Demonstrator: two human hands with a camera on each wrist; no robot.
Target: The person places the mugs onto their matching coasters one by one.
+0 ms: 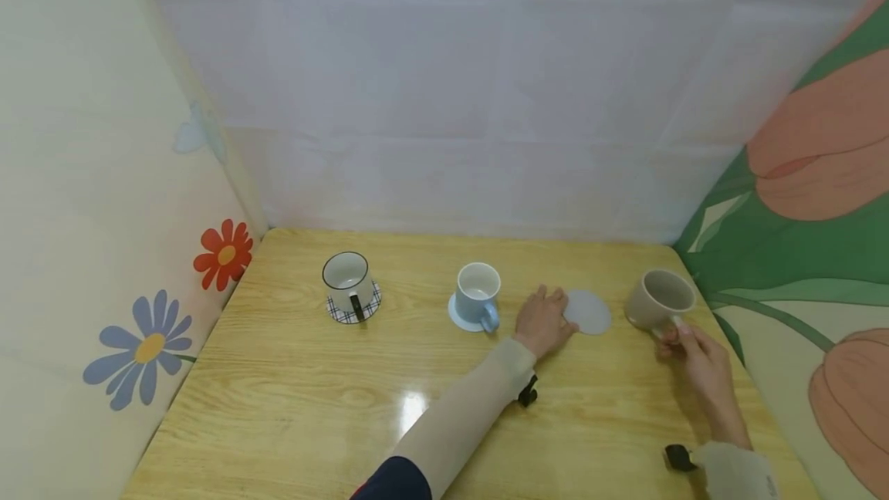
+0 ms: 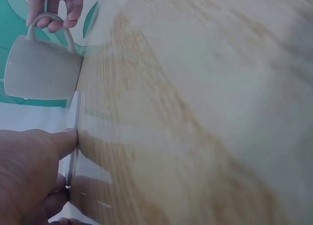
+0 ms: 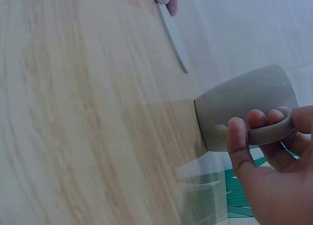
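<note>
Beside a round light grey coaster (image 1: 589, 312), my left hand (image 1: 544, 321) pinches its left edge between thumb and fingers. The coaster (image 2: 73, 132) appears edge-on in the left wrist view, flat against the table. At the far right, my right hand (image 1: 701, 365) holds the handle of a plain beige-grey mug (image 1: 656, 303). The right wrist view shows fingers through the mug's handle (image 3: 269, 133). That mug stands upright, its base at or very near the tabletop, a little right of the coaster and apart from it. Its inside bottom is hard to make out.
A light blue mug (image 1: 478, 295) sits on a pale blue coaster (image 1: 458, 320) left of my left hand. Farther left, a white mug (image 1: 346, 280) with black rim and handle stands on a checked coaster (image 1: 371, 303). Cloth walls surround the wooden table (image 1: 292, 384) at back and sides.
</note>
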